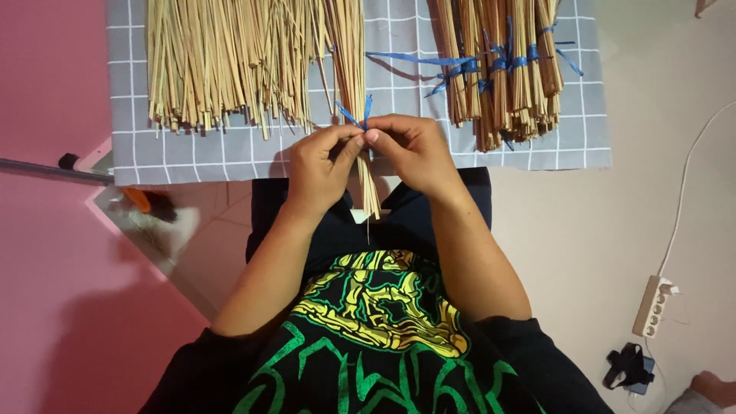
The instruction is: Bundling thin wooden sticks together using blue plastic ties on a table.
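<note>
A thin bundle of pale straw sticks [351, 61] lies lengthwise over the grey checked cloth [192, 153], its near end reaching my lap. My left hand [318, 169] and my right hand [414, 153] meet over it, fingertips pinching a blue plastic strip [360, 115] wrapped around the bundle. Short blue ends stick up just above my fingers. Both hands are closed on the strip and the sticks beneath.
A large loose heap of straw sticks [222, 61] lies at the cloth's left. Several tied bundles with blue strips [502, 69] lie at the right. A white power strip [652, 307] with cable and a black object [629, 366] sit on the floor at right. A pink surface [46, 268] fills the left.
</note>
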